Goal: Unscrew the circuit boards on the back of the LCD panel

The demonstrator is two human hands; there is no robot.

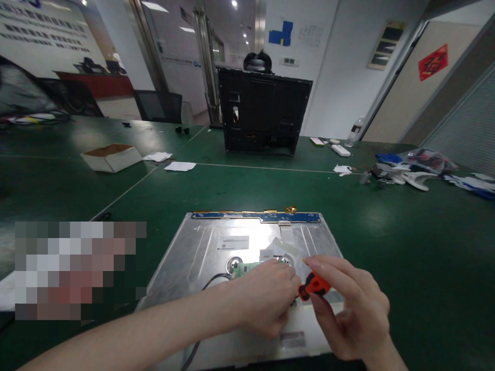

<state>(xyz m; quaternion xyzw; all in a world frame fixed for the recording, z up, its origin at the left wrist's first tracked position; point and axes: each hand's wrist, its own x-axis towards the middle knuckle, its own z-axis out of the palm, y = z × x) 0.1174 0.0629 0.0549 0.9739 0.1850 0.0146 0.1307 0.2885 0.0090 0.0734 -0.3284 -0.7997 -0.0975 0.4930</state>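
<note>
A silver metal display panel (201, 242) lies on the table in front of me, with a long blue circuit strip (240, 216) along its far edge. My left hand (266, 293) reaches across the panel, over a small green circuit board (245, 268). Its fingers are curled, and whatever they hold is hidden from view. Between the thumb and fingers of my right hand (351, 304) is the orange and black handle of a screwdriver (315, 283), close beside my left hand. The tool's tip is hidden. A dark cable (211, 282) runs from the board toward me.
Beyond the panel a black monitor housing (266, 113) stands upright on the green table (247, 188). An open cardboard box (112, 157) and papers (180, 166) lie left. At right are a bottle (355, 132), bags and loose parts (386, 172). A pixelated patch covers the near left.
</note>
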